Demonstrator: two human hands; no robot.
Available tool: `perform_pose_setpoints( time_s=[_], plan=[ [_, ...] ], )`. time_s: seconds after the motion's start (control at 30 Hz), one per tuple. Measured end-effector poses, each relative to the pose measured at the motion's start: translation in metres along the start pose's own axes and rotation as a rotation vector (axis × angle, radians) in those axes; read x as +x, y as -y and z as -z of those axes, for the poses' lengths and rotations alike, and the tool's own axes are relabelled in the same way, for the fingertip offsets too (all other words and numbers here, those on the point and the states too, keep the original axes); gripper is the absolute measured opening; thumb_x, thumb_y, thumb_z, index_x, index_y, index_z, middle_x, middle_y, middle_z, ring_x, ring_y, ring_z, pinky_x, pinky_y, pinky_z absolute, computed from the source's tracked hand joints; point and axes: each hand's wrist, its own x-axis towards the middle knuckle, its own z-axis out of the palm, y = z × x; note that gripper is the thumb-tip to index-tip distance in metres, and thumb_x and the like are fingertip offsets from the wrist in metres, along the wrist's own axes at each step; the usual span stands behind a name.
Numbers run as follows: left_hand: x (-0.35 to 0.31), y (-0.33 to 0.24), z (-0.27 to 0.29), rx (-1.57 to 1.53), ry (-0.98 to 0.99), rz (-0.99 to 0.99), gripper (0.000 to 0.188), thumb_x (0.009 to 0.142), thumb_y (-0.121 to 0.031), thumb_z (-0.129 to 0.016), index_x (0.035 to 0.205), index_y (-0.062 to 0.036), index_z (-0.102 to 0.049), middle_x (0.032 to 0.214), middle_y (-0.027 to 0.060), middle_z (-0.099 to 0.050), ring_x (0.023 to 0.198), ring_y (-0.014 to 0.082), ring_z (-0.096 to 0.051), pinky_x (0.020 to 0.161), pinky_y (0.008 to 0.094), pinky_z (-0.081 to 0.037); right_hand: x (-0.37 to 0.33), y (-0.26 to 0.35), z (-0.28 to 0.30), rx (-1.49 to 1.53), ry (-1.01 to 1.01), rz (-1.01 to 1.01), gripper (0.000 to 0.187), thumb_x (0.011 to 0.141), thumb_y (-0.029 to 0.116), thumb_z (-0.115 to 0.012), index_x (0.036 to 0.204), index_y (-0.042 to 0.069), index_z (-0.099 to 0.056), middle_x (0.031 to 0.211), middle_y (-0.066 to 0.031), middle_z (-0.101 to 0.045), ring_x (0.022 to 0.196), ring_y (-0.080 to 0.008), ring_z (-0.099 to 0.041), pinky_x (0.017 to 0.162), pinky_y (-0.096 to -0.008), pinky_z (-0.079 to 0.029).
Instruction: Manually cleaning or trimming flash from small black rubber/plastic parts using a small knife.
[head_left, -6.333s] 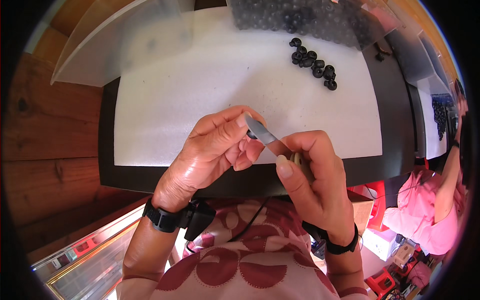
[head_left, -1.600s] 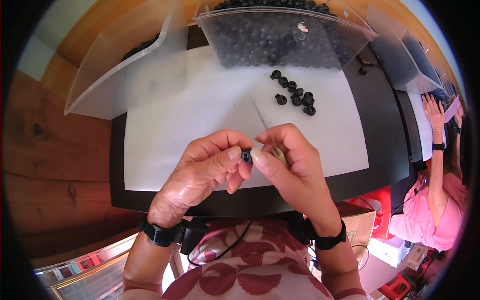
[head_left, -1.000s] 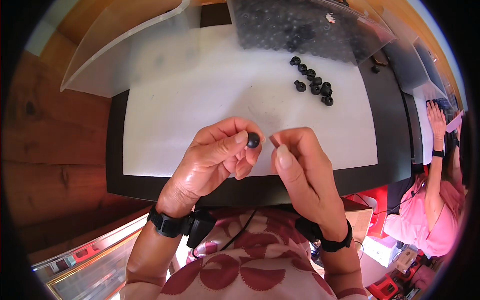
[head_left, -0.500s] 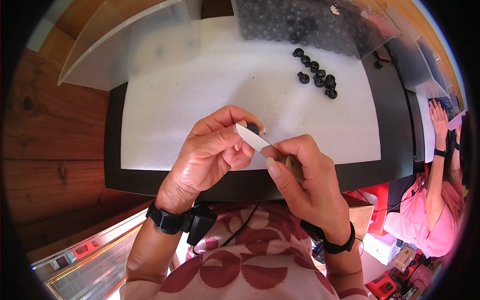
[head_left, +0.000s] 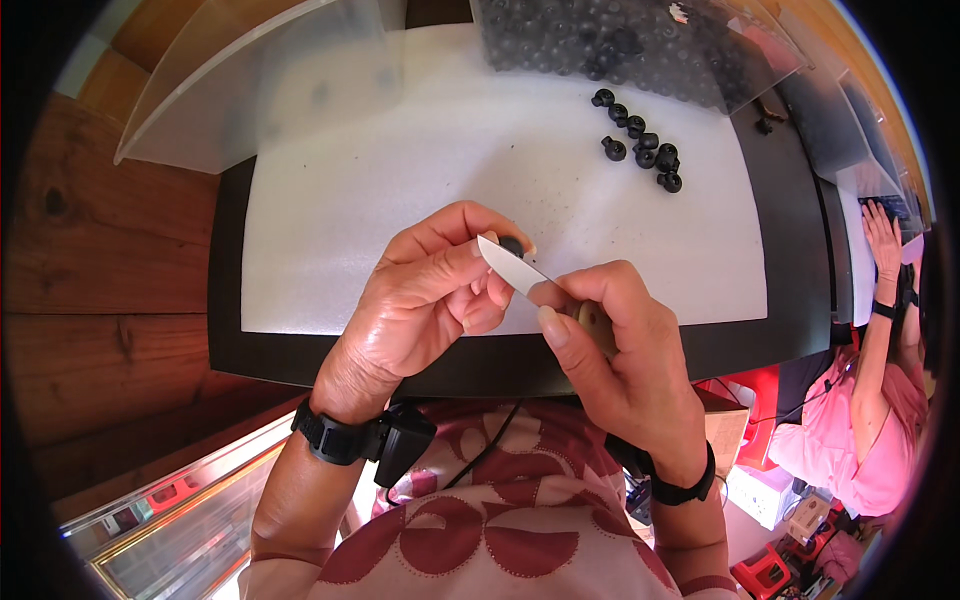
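Between the thumb and fingers of my left hand [head_left: 405, 290] is a small round black part [head_left: 511, 243], mostly hidden by the fingers and a blade. My right hand [head_left: 625, 360] grips a small knife [head_left: 515, 270] by its tan handle. Its pale blade points up and left, lying across the near side of the part beside my left thumb. Whether the edge touches the part, I cannot tell. Both hands are over the near part of a white mat [head_left: 330, 230].
Several loose black knobbed parts [head_left: 614, 149] lie at the far right of the mat. Behind them stands a clear bin [head_left: 600, 45] full of similar parts. Another clear container [head_left: 250, 90] stands at the far left. A co-worker's hand [head_left: 882, 240] is at the right.
The view has shifted slightly. Both hands keep the same hold, and the knife blade remains against or close to the black part with hardly any visible movement.
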Motion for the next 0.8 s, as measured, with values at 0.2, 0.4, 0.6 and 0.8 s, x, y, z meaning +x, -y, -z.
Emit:
perform_pose_setpoints(
  time_s=[0.2,0.4,0.6,0.8],
  plan=[
    [0.001,0.0,-0.003,0.016,-0.034,-0.002,0.035,0.098,-0.02,-0.067,0.115,0.0074,-0.054,0.091,0.01,-0.062,0.063,0.0072,-0.051,0.052,0.0211,-0.034,0.0,-0.003,0.001,0.011,-0.003,0.013,0.019,0.093,0.004,-0.067,0.105,0.004,-0.051,0.084,-0.0113,-0.064,0.062,-0.0289,-0.061,0.058,-0.035,-0.048],
    [0.002,0.001,0.0,0.027,0.011,-0.018,0.032,0.099,-0.02,-0.066,0.113,0.006,-0.055,0.09,0.0084,-0.061,0.063,0.0055,-0.047,0.054,0.0192,-0.034,0.002,-0.004,0.003,0.039,0.036,-0.022,0.018,0.095,0.006,-0.066,0.105,0.003,-0.051,0.084,-0.0136,-0.064,0.066,-0.033,-0.063,0.061,-0.0369,-0.049],
    [0.001,0.001,-0.002,0.018,-0.013,-0.022,0.031,0.1,-0.02,-0.065,0.113,0.0049,-0.055,0.089,0.0074,-0.06,0.063,0.0053,-0.045,0.054,0.0195,-0.031,0.004,-0.006,-0.002,0.077,0.008,-0.005,0.016,0.096,0.007,-0.065,0.104,0.003,-0.052,0.085,-0.0149,-0.064,0.069,-0.0349,-0.064,0.062,-0.0373,-0.05],
    [-0.002,0.0,-0.01,0.098,-0.045,0.058,0.02,0.104,-0.016,-0.058,0.116,0.0004,-0.06,0.084,0.0022,-0.058,0.066,0.0051,-0.041,0.058,0.0197,-0.035,0.014,-0.007,-0.004,0.061,-0.017,-0.029,0.015,0.098,0.01,-0.064,0.104,0.002,-0.052,0.084,-0.0156,-0.065,0.07,-0.0321,-0.066,0.062,-0.0368,-0.05]
  ],
)
